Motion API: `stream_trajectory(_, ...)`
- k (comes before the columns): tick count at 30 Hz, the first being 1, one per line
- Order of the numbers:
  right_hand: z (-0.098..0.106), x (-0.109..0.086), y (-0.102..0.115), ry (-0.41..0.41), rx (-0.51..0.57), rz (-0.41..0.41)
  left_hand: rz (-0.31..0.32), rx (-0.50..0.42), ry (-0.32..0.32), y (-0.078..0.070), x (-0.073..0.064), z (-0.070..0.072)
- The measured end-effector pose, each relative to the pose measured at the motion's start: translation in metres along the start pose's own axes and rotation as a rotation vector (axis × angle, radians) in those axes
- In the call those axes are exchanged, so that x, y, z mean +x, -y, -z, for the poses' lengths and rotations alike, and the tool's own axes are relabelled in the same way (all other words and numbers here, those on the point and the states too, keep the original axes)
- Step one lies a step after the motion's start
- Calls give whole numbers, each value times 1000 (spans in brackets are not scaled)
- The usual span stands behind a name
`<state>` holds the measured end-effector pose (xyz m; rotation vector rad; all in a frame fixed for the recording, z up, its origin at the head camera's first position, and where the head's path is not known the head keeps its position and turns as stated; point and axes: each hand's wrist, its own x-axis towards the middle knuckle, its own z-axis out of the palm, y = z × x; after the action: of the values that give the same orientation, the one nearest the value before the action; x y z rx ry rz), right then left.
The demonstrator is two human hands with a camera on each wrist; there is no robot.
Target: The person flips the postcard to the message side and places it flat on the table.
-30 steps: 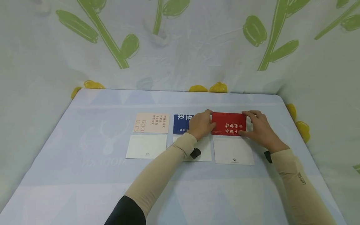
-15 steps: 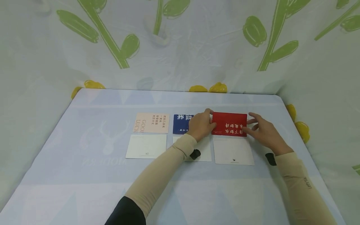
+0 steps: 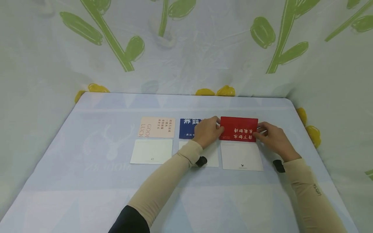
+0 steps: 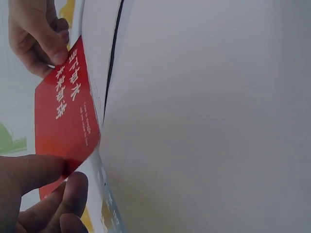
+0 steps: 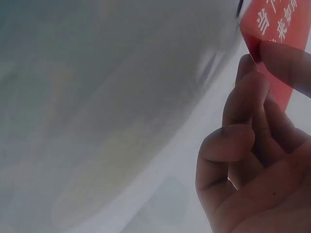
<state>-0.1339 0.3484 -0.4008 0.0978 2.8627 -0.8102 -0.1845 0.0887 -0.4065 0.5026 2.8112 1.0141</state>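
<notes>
A red card (image 3: 239, 129) with white Chinese lettering is held by its two short edges between my hands. My left hand (image 3: 207, 131) pinches its left edge, thumb on the printed face and fingers behind, as the left wrist view shows with the card (image 4: 68, 111) raised at a slant. My right hand (image 3: 274, 137) pinches the opposite edge, its thumb (image 5: 286, 60) on the lettered side in the right wrist view. Partly hidden beneath my left hand and wrist are a dark blue card (image 3: 187, 128) and a white card (image 3: 214, 155).
A pink card (image 3: 157, 127) marked GOOD LUCK lies at the left of the row, with a white card (image 3: 151, 151) below it. Another white card (image 3: 242, 157) lies just in front of the red one. Pale patterned cloth covers the table (image 3: 87, 174); a leaf-print curtain (image 3: 204, 48) hangs behind.
My right hand let its fingers come off the red card's right edge, then closed on that edge again. The card has shifted slightly right; my left hand has kept its pinch.
</notes>
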Motion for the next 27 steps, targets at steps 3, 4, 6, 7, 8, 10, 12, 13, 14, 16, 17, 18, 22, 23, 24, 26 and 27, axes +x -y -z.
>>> stream_trajectory(3, 0, -1, 1, -18, 7, 16, -7, 21, -7, -1, 0, 0)
stream_trajectory(4, 0, -1, 1, -23, 12, 22, -7, 31, -9, -2, 0, -1)
stream_trajectory(6, 0, -2, 2, -30, 18, 31, -1, 44, -12, -2, 0, -1)
stream_trajectory(7, 0, -2, 2, -33, 21, 31, 3, 47, -14, -2, 0, -1)
stream_trajectory(8, 1, -2, 2, -35, 21, 31, 6, 49, -16, -2, 0, -1)
stream_trajectory(10, 1, -3, 2, -37, 17, 28, 10, 45, -20, -2, 0, -1)
stream_trajectory(12, 1, -3, 2, -39, 13, 24, 11, 39, -24, -2, -1, -1)
stream_trajectory(13, 1, -4, 2, -42, 11, 24, 12, 33, -25, -2, -1, -1)
stream_trajectory(14, 1, -4, 2, -47, 9, 27, 13, 23, -25, -2, -1, -1)
stream_trajectory(16, 1, -5, 1, -61, 5, 32, 22, -10, -21, -2, -1, -1)
stream_trajectory(17, 1, -6, 1, -69, 2, 36, 28, -28, -17, -2, -1, -1)
stream_trajectory(18, 1, -6, 1, -78, -2, 39, 35, -47, -13, -3, -2, 0)
stream_trajectory(22, 1, -8, 1, -98, -13, 41, 61, -93, 5, -3, -3, 0)
stream_trajectory(23, 1, -8, 1, -99, -9, 42, 64, -99, 8, -3, -3, 0)
stream_trajectory(24, 1, -8, 1, -98, -2, 42, 67, -109, 10, -3, -4, 0)
stream_trajectory(26, 2, -9, 1, -84, 17, 41, 75, -124, 8, -2, -4, 0)
stream_trajectory(27, 3, -10, 1, -71, 34, 41, 79, -136, 8, -2, -4, 1)
